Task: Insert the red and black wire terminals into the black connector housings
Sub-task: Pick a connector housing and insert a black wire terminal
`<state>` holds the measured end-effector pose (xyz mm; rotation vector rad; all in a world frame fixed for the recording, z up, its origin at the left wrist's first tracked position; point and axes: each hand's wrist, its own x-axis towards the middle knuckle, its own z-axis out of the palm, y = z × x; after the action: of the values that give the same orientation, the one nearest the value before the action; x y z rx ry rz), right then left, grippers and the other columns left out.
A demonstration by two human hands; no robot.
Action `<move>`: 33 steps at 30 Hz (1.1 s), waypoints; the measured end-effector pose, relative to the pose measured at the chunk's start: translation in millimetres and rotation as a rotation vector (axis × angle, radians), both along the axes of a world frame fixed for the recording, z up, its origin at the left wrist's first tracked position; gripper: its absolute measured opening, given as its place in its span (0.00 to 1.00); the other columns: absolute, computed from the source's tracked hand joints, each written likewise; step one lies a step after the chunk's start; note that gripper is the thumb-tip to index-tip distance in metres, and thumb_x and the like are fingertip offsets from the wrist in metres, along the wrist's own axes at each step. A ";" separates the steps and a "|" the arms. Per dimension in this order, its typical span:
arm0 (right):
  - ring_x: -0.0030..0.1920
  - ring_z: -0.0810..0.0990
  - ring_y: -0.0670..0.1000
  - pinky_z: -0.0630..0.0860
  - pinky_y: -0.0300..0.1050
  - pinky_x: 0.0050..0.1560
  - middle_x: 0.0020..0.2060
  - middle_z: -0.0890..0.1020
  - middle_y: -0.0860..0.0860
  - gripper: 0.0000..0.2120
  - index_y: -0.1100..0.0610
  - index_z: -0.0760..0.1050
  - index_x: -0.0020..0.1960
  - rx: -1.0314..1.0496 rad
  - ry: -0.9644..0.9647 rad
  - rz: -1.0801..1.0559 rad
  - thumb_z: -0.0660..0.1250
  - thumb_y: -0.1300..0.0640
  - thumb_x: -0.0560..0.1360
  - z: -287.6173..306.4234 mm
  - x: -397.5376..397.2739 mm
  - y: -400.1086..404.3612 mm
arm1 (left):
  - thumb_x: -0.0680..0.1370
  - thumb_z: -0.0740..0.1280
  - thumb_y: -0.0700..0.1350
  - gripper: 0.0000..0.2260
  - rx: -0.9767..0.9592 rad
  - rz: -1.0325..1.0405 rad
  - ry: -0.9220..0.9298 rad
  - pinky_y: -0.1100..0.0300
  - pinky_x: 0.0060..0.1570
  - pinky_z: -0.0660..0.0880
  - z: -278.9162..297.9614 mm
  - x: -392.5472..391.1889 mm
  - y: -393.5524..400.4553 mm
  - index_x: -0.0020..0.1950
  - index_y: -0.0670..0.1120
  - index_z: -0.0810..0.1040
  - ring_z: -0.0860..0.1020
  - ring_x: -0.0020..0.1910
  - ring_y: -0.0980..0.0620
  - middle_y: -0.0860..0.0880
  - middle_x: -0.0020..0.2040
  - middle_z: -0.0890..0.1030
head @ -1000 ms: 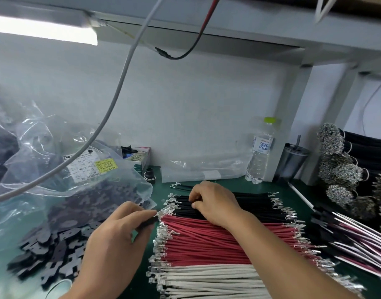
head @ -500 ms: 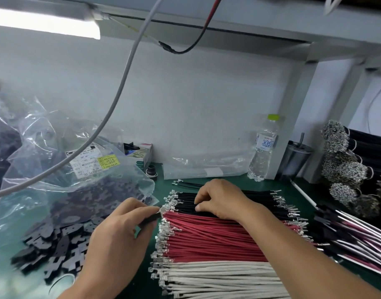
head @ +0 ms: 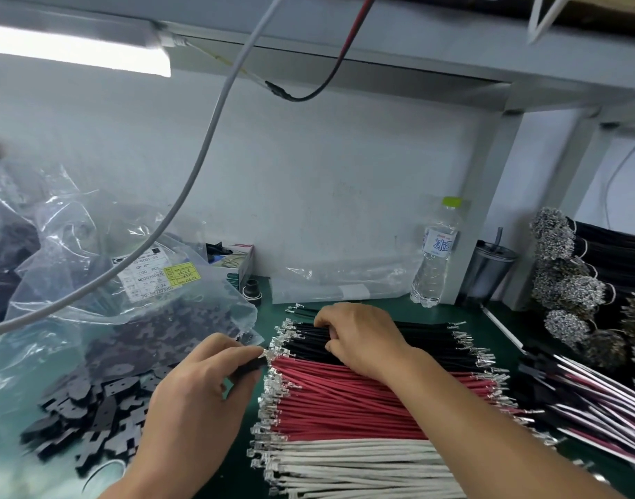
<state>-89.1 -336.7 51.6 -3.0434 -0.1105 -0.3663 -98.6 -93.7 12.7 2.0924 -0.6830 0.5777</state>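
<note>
A flat stack of cut wires lies on the green mat: black wires (head: 431, 345) at the back, red wires (head: 352, 401) in the middle, white wires (head: 344, 462) at the front, all with silver terminals (head: 272, 383) on their left ends. My left hand (head: 197, 401) pinches a small black connector housing (head: 251, 365) right against the terminal ends. My right hand (head: 359, 336) rests on the black wires with its fingers curled into them. Loose black housings (head: 89, 419) spill from a clear bag at the left.
A clear plastic bag (head: 136, 304) with a label fills the left side. A water bottle (head: 434, 257) and a dark cup (head: 488, 275) stand by the back wall. Finished harnesses (head: 589, 401) and wire bundles (head: 568, 289) lie at the right. A grey cable (head: 200, 156) hangs overhead.
My hands have stayed almost still. The left hand keeps the housing at the terminal ends, and the right hand's fingers have dug a little deeper into the black wires.
</note>
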 end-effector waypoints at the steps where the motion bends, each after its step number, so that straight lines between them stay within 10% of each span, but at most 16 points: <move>1: 0.52 0.80 0.49 0.72 0.44 0.49 0.51 0.81 0.45 0.10 0.48 0.80 0.59 0.061 0.025 -0.035 0.70 0.55 0.77 -1.2 0.5 -2.0 | 0.68 0.82 0.38 0.14 0.000 0.000 0.003 0.52 0.30 0.81 0.5 -0.5 0.2 0.49 0.52 0.89 0.78 0.33 0.62 0.63 0.44 0.81; 12: 0.46 0.81 0.45 0.71 0.40 0.42 0.45 0.83 0.41 0.05 0.46 0.82 0.52 0.236 -0.221 -0.109 0.66 0.51 0.80 22.3 -3.5 -19.9 | 0.69 0.81 0.36 0.13 -0.033 -0.024 0.034 0.70 0.41 0.74 1.5 0.7 0.8 0.50 0.49 0.89 0.79 0.42 0.62 0.65 0.44 0.80; 22: 0.39 0.80 0.44 0.79 0.36 0.44 0.41 0.82 0.48 0.13 0.47 0.81 0.48 0.989 -0.716 -0.047 0.64 0.63 0.82 111.0 -23.5 -48.3 | 0.70 0.80 0.38 0.11 -0.096 -0.040 0.116 0.72 0.41 0.75 1.9 -1.2 -0.2 0.48 0.52 0.88 0.81 0.43 0.62 0.63 0.43 0.82; 28: 0.37 0.78 0.41 0.78 0.36 0.39 0.41 0.84 0.45 0.10 0.47 0.83 0.47 0.951 -0.854 0.096 0.71 0.63 0.77 145.5 -42.2 -21.9 | 0.69 0.80 0.36 0.12 -0.140 -0.059 0.139 0.75 0.40 0.75 5.3 -3.1 -0.9 0.45 0.52 0.88 0.82 0.44 0.62 0.64 0.47 0.83; 33: 0.41 0.76 0.41 0.70 0.29 0.43 0.40 0.79 0.44 0.08 0.46 0.85 0.47 0.520 -0.564 0.199 0.75 0.59 0.74 113.7 -71.1 13.0 | 0.68 0.81 0.36 0.15 -0.191 -0.091 0.163 0.75 0.38 0.75 8.9 -6.7 -3.2 0.43 0.57 0.87 0.83 0.40 0.62 0.64 0.42 0.84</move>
<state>-160.2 -323.7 165.3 -2.3222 -0.2915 -1.0371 -105.3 -96.9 21.6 1.8959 -0.6017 0.3999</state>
